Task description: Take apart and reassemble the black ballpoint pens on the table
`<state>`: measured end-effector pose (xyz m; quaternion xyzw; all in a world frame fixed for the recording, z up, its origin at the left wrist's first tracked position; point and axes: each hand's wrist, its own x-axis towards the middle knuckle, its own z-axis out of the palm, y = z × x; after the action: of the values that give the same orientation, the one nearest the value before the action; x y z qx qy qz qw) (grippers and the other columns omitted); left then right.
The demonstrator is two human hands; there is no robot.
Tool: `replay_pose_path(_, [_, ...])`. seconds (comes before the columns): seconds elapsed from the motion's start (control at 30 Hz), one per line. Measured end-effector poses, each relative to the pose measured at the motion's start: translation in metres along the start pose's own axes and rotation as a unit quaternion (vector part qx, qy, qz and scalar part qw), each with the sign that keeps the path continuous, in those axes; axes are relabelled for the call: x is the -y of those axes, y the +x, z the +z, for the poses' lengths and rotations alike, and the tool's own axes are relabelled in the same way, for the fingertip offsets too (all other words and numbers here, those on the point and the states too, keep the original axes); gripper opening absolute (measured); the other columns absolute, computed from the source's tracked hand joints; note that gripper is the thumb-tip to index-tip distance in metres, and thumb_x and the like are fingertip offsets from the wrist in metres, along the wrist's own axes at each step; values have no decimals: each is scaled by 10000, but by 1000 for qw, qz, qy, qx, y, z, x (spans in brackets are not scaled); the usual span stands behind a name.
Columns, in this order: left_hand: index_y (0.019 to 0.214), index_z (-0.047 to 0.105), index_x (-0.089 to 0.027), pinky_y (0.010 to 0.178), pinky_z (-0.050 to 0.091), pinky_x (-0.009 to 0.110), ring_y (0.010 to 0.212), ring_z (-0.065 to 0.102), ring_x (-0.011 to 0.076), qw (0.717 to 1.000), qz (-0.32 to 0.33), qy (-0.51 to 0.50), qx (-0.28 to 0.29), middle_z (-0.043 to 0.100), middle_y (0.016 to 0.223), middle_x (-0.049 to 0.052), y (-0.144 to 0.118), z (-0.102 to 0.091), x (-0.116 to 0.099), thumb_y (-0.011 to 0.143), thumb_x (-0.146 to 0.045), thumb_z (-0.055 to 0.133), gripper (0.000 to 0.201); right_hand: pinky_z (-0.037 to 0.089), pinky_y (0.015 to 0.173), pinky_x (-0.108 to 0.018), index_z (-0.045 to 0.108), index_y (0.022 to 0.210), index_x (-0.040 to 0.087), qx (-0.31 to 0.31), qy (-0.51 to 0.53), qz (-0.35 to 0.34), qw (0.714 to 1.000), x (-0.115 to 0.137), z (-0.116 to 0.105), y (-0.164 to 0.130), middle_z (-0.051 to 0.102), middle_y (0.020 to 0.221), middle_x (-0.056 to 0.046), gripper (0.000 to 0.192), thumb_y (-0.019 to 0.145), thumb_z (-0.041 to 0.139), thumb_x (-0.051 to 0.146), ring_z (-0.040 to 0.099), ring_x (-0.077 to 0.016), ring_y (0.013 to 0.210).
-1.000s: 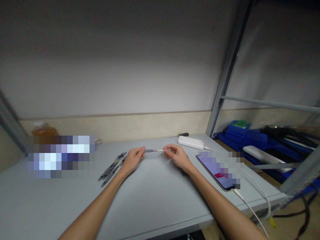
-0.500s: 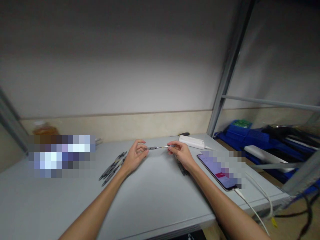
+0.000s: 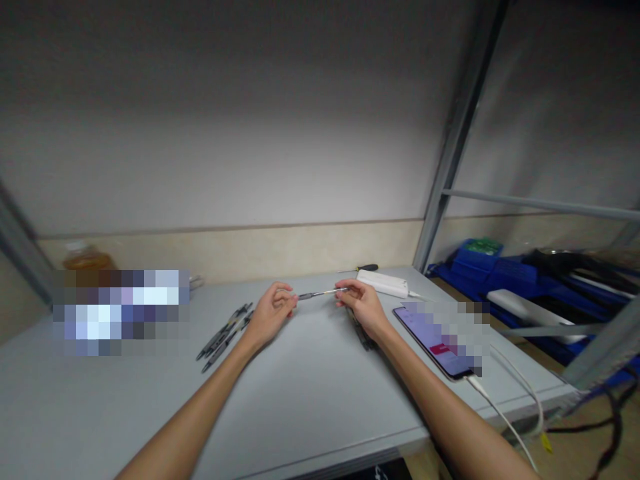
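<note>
our left hand (image 3: 270, 315) and right hand (image 3: 361, 307) pinch the thin grey-and-white pen refill (image 3: 323, 293); we think it may bend or slip onto the grey table (image 3: 310, 393).

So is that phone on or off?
On. The phone lies flat on the table with its screen lit purple, and a white cable is plugged into its near end.

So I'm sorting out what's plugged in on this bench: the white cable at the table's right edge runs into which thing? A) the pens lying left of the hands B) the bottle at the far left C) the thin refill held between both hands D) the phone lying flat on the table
D: the white cable ends in a plug at the near end of the phone, lying flat right of the right hand.
</note>
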<state>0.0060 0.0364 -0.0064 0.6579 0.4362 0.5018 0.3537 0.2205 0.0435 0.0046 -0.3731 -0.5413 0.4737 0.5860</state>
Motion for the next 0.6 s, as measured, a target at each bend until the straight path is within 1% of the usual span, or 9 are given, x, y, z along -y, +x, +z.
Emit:
replay_pose_path(0.07, [991,466,-199,659,452,233,694,556,108,1000,10,-15,-4,564,780,-17,-1,1,0,714,-405,632,383,514,623,-273,636,786,152,-4,10,-1,1000,1,0,0,569,633,15,240,577,704,248,528,-108,599])
replay_pose_path(0.13, [935,506,-183,698,463,247,768,556,123,1000,21,-18,-8,561,832,9,-1,1,0,696,-376,655,342,516,618,-271,636,783,151,-4,16,0,1000,2,0,0,571,640,12,238,573,705,241,529,-109,606])
replay_pose_path(0.17, [891,526,-171,702,466,253,773,551,126,999,26,-17,-10,559,832,17,-1,0,0,699,-371,652,305,517,616,-271,636,783,151,-3,16,0,1000,2,0,0,575,647,9,238,574,706,239,529,-109,609])
replay_pose_path(0.23, [823,550,-153,687,466,259,730,542,123,1000,25,-15,-12,563,792,20,0,-1,1,708,-374,642,266,519,613,-273,640,779,151,-3,15,0,1000,1,1,0,582,665,2,235,574,710,241,529,-110,615])
replay_pose_path(0.37, [790,573,-140,633,443,246,629,539,115,999,3,-31,-29,576,649,-2,2,-4,3,711,-394,640,275,524,601,-276,660,803,157,3,12,-9,1000,0,0,0,596,729,-14,254,579,722,260,532,-123,653])
replay_pose_path(0.5, [757,577,-140,629,437,241,594,553,107,993,-20,-106,-53,607,616,-1,5,-5,4,664,-394,687,292,529,572,-274,647,899,181,5,31,-19,999,-2,-1,2,603,794,-18,356,564,744,255,539,-132,687])
replay_pose_path(0.6, [744,582,-142,616,441,230,582,554,99,984,-41,-158,-65,618,617,-3,6,-6,4,606,-373,734,309,533,567,-275,630,906,186,1,40,-24,999,-4,-1,3,609,813,-22,366,566,747,254,536,-127,678])
